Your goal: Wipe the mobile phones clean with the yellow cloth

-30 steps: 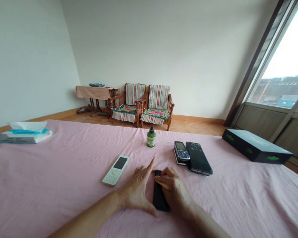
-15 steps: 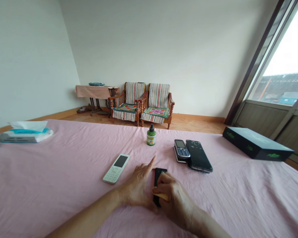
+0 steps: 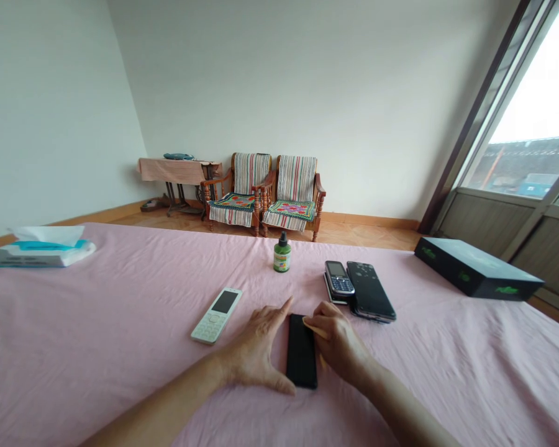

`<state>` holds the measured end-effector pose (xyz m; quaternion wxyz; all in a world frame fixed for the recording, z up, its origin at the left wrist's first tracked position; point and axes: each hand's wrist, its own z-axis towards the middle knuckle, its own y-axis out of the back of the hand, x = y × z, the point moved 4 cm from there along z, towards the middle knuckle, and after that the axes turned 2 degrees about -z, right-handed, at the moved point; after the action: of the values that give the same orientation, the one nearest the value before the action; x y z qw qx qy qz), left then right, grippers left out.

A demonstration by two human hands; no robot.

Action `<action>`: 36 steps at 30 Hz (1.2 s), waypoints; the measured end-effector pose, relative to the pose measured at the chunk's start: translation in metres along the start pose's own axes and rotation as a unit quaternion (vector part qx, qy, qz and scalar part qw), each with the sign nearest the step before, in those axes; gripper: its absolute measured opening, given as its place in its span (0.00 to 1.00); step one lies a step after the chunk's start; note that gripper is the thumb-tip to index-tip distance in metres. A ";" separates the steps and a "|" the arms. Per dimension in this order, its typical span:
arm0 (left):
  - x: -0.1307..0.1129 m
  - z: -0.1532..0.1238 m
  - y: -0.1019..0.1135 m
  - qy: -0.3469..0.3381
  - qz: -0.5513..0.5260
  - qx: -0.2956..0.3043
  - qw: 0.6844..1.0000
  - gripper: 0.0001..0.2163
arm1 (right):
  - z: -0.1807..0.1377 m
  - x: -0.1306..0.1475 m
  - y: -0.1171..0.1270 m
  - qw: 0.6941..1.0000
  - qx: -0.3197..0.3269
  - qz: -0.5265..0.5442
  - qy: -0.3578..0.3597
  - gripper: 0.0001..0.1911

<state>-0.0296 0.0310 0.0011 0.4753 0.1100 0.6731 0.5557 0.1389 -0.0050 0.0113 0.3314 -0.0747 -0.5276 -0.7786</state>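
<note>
A black smartphone (image 3: pixel 301 357) lies flat on the pink cloth, its long side running away from me. My left hand (image 3: pixel 256 347) is open along the phone's left side, thumb by the near corner and index finger stretched toward the far end. At the upper right of the phone, my right hand (image 3: pixel 338 341) is closed on a folded yellow cloth (image 3: pixel 317 330); most of it is hidden in the fingers, and its tip is at the screen. To the left lies a white keypad phone (image 3: pixel 217 315).
A green spray bottle (image 3: pixel 282 256) stands beyond my hands. Right of it are a dark keypad phone (image 3: pixel 340 279) on a stack and a large black smartphone (image 3: pixel 371 292). A black box (image 3: pixel 477 270) sits at far right, a tissue pack (image 3: pixel 44 248) at far left.
My right hand has moved from over the middle of the phone up to its far right edge with the yellow cloth, uncovering the screen. The left hand stays beside the phone.
</note>
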 end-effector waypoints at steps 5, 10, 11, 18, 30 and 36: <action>-0.003 0.002 0.002 0.005 0.004 0.002 1.000 0.60 | -0.001 0.002 0.000 1.000 -0.003 0.006 -0.027 0.16; -0.003 0.002 0.003 -0.011 -0.001 0.001 1.000 0.56 | 0.000 0.001 -0.001 1.000 -0.010 0.011 -0.026 0.17; -0.003 0.002 0.003 -0.013 0.000 -0.001 1.000 0.56 | 0.000 0.000 0.000 1.000 -0.009 0.017 -0.023 0.18; -0.004 0.004 0.005 -0.037 -0.001 -0.010 0.999 0.53 | 0.003 -0.006 -0.001 1.000 -0.015 0.020 -0.015 0.18; -0.008 0.003 0.007 -0.059 -0.005 -0.024 0.998 0.50 | 0.005 -0.003 0.001 1.000 -0.015 0.010 0.004 0.18; -0.009 0.004 0.009 -0.059 0.012 -0.011 0.998 0.50 | 0.004 -0.006 0.000 1.000 -0.023 0.011 0.009 0.19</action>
<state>-0.0252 0.0305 0.0134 0.5086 0.1458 0.6364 0.5613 0.1426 0.0010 0.0106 0.3426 -0.0811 -0.5061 -0.7873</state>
